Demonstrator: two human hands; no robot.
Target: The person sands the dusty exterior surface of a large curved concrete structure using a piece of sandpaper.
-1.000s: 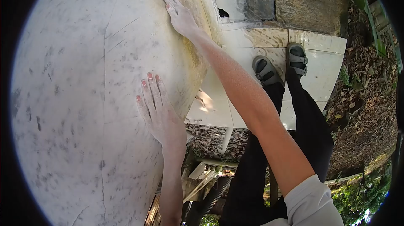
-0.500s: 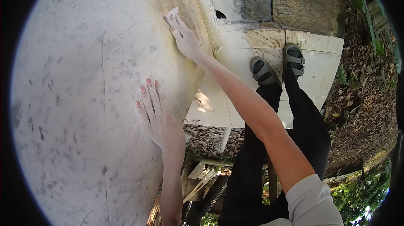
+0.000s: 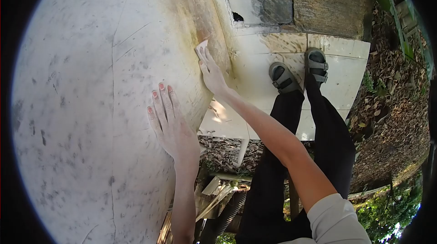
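Note:
A large, rounded white surface point(image 3: 82, 107) with grey specks and thin cracks fills the left side of the view. Flat on it lies my left hand point(image 3: 175, 130), fingers stretched out and coated in pale dust, holding nothing. Farther up, my right hand point(image 3: 213, 75) presses a small pale piece of sandpaper point(image 3: 201, 45) against the yellow-brown stained edge of that surface. Its fingers are held over the sandpaper, which pokes out past the fingertips. Dust also covers this hand and forearm.
My sandalled feet point(image 3: 283, 78) stand on white tiles point(image 3: 339, 78). Beyond them is a stone slab point(image 3: 332, 3), and a small dark hole point(image 3: 237, 16) shows in the tiling. Dry leaves point(image 3: 387, 139) cover the ground at right. Pieces of wood and a ribbed pipe point(image 3: 233, 210) lie below.
My right hand has slid with the sandpaper down and to the right along the stained edge, closer to me. My left hand stays in nearly the same place.

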